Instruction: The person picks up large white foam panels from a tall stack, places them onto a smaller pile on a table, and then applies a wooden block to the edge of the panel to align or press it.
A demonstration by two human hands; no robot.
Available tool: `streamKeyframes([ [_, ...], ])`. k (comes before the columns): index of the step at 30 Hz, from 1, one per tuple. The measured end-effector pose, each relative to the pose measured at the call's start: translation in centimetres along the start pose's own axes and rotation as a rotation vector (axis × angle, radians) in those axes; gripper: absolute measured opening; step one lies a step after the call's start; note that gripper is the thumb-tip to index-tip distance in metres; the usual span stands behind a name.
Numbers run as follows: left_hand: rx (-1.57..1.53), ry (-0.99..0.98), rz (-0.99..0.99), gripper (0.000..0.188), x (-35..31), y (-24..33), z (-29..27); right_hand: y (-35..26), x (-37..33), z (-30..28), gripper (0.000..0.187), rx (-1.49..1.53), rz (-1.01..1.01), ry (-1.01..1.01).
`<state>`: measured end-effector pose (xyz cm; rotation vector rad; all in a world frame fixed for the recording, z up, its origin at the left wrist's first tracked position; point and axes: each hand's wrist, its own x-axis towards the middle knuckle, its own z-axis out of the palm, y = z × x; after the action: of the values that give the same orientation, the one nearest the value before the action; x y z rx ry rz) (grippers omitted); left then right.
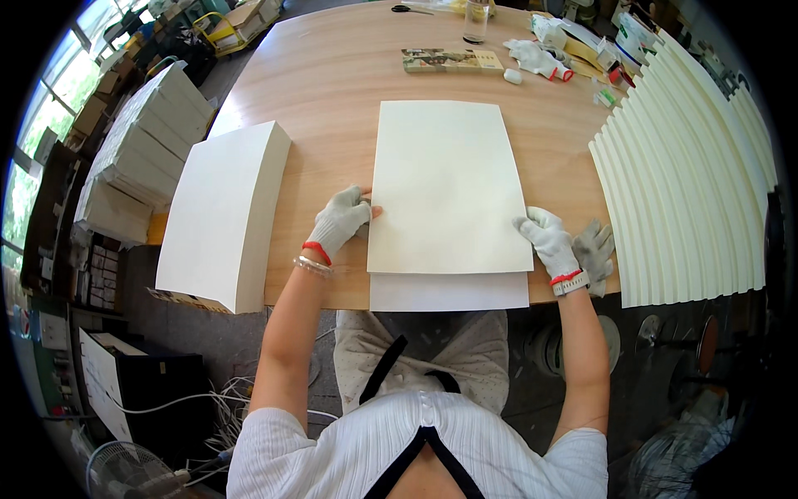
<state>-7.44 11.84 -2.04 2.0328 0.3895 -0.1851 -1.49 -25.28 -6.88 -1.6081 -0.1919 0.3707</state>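
A cream rectangular board (449,183) lies in front of me in the middle of the table. A white sheet (449,293) sticks out from beneath its near edge. My left hand (342,220), in a white knit glove with bare fingertips, grips the board's left edge, thumb tip by the rim. At the lower right edge, my right hand (549,237), also gloved, has its thumb against the board. The other fingers there are partly hidden. Just beside my right wrist lies a loose grey-white glove (594,249).
To the left stands a tall white stack (216,216) of sheets or boxes. Rows of overlapping cream pieces (682,183) fill the right side. Farther back are a patterned flat box (449,61), a glass (475,21), scissors (409,9) and white gloves (536,58).
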Motion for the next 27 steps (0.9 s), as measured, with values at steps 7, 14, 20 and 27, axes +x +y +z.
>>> streamKeyframes([
  [7, 0.300, 0.233, 0.288, 0.058, -9.0, -4.9, 2.2, -0.9, 0.1, -0.6, 0.037, -0.298, 0.014, 0.001],
  [14, 0.306, 0.297, 0.451, 0.061, -11.5, -6.8, 4.8, -0.9, 0.8, -1.4, 0.041, -0.502, 0.020, -0.012],
  [20, 0.311, 0.278, 0.452, 0.059, -11.5, -6.8, 4.6, -2.1, 0.4, -0.8, 0.043, -0.544, 0.100, 0.013],
  [27, 0.311, 0.274, 0.487, 0.058, -11.3, -6.5, 4.6, -1.8, 0.5, -0.8, 0.043, -0.699, 0.088, 0.038],
])
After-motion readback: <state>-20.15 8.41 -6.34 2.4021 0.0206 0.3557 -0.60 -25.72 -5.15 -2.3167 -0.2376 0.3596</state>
